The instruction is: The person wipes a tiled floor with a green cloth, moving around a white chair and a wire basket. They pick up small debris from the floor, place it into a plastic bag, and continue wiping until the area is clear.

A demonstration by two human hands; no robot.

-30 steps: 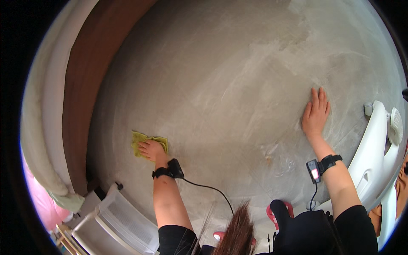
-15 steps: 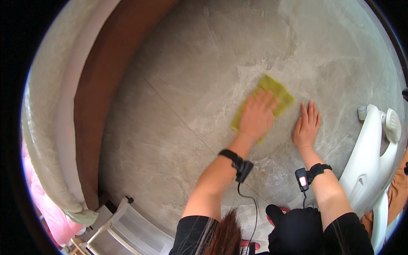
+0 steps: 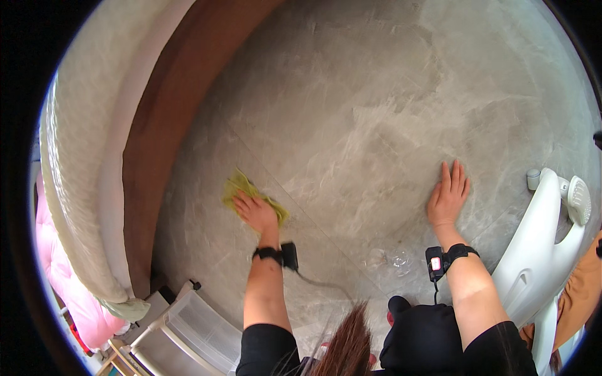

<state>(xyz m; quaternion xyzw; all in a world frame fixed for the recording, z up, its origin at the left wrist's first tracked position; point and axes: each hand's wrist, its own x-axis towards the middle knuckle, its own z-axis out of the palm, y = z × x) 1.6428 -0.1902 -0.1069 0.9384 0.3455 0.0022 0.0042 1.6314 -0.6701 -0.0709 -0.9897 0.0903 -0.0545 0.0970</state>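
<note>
On flr (image 3: 338, 150), L hand (image 3: 258, 212) spread atop yel-grn cloth (image 3: 236, 183), R hand (image 3: 448, 199) flat, empty.

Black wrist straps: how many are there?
2: left strap, just behind the left hand, which touches a yellowish cloth; right strap, just behind the right hand, which touches the floor.
</note>
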